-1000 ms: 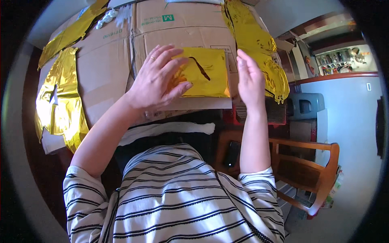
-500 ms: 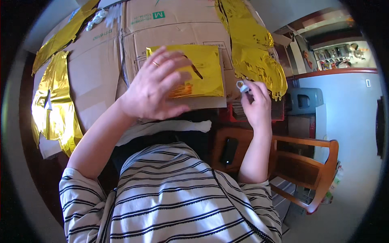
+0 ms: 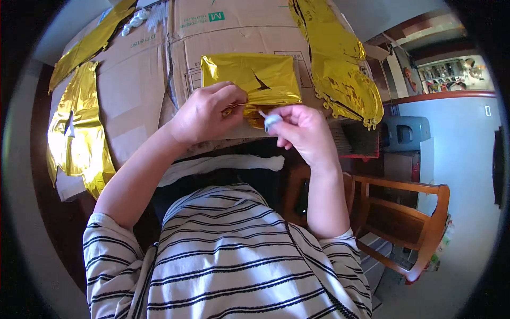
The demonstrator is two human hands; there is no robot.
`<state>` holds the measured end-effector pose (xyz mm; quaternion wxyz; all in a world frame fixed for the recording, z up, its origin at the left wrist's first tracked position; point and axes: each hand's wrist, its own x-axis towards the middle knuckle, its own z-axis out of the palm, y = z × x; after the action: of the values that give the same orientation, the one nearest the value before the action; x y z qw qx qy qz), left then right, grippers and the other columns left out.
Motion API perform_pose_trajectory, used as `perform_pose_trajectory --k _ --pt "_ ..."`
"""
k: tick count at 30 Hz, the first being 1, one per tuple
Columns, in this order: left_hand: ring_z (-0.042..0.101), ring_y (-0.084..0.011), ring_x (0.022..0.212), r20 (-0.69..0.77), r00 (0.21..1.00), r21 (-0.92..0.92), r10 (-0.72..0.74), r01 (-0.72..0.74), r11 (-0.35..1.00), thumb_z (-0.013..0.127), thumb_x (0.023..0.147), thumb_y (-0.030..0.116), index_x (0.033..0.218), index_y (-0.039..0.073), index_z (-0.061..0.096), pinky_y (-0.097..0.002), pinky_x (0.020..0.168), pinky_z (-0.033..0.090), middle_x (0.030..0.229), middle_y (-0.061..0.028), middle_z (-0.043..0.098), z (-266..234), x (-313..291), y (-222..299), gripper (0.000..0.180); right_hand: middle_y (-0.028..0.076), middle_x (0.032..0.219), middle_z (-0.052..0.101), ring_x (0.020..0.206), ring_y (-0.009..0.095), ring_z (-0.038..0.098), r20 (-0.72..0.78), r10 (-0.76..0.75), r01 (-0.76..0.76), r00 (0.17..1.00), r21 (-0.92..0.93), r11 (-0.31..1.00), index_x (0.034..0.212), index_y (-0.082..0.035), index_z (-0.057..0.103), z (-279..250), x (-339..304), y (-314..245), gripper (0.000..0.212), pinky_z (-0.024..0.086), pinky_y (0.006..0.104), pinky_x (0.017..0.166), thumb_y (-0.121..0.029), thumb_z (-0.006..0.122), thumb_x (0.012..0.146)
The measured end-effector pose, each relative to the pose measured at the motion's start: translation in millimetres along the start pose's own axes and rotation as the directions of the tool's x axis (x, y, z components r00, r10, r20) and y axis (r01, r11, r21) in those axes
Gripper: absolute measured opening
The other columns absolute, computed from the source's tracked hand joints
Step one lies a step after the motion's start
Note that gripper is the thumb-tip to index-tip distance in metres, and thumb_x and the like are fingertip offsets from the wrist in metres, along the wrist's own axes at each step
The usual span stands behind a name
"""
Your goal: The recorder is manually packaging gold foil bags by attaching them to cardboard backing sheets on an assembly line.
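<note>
I see the gold foil (image 3: pixel 281 74) lying on the cardboard (image 3: pixel 234 45) in front, its near edge between both hands. The left hand (image 3: pixel 204 114) pinches that edge; the right hand (image 3: pixel 308 130) grips a small whitish piece (image 3: pixel 273 123) close by. Rightward I see a foil strip (image 3: pixel 340 69), then a wooden chair (image 3: pixel 438 218).

The gold foil (image 3: pixel 279 70) is thin, very shiny and roughly rectangular, with small wrinkles. It lies over the brown cardboard (image 3: pixel 127 90), and its far part is almost flat. Near its middle there is a dark pointed mark; I cannot tell if it is a slit or a reflection. Its near edge is folded and bent. Just beside this edge, a small pale grey object (image 3: pixel 273 123), rounded but blurred, is held in the right hand (image 3: pixel 308 130).
</note>
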<state>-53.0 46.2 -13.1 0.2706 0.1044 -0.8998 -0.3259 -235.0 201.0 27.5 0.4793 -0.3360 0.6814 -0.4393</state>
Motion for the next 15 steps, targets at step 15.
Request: perform_pose_trajectory --k 15 --pt "0.069 -0.0325 0.073 -0.121 0.993 -0.051 0.014 -0.021 0.998 0.070 0.081 0.005 0.095 0.002 0.061 -0.0385 0.066 0.057 0.085 -0.0135 0.066 7 0 -2 0.017 0.005 0.095 0.060 0.085 0.025 0.056 0.136 -0.787 0.472 0.601 -0.855 0.213 0.097 -0.008 0.067 12 -10 32 0.019 0.044 0.0393 0.078 -0.013 0.075 0.080"
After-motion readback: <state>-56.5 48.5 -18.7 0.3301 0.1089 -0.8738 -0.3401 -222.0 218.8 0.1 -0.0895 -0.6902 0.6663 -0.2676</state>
